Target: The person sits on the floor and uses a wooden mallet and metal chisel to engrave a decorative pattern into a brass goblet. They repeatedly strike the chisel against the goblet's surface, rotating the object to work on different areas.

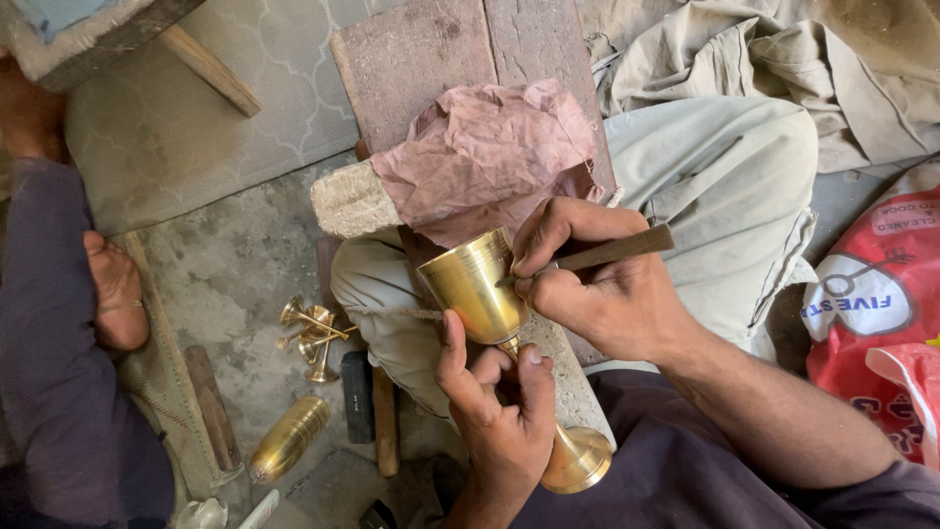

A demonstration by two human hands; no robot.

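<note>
Left hand (499,411) is clenched round the stem of a brass goblet (480,289), thumb and fingers wrapped just below the bowl. The goblet lies tilted, mouth up and to the left, foot (578,460) down toward the person's lap. It rests against a wooden block (548,362) that runs over the person's knee.

Right hand (597,284) is grasping a wooden-handled tool (612,252), held like a pen; the tool's tip touches the outer wall of the goblet's bowl, on its right side. The handle sticks out to the right past the knuckles.

A crumpled pink cloth (490,157) sits on the upper end of the block, just above the goblet's rim. A dark plank (441,49) lies behind it.

On the floor (245,274), left of the knee: a small cluster of brass pieces (313,338); a ribbed brass cylinder (289,438) lying on its side nearer the bottom edge; a dark bar (357,397) and a wooden handle (385,421) side by side between cylinder and knee; another wooden stick (212,407) further left.

A second person's foot (117,289) and dark sleeve show at the left edge. A red printed bag (871,323) lies at the right edge.
</note>
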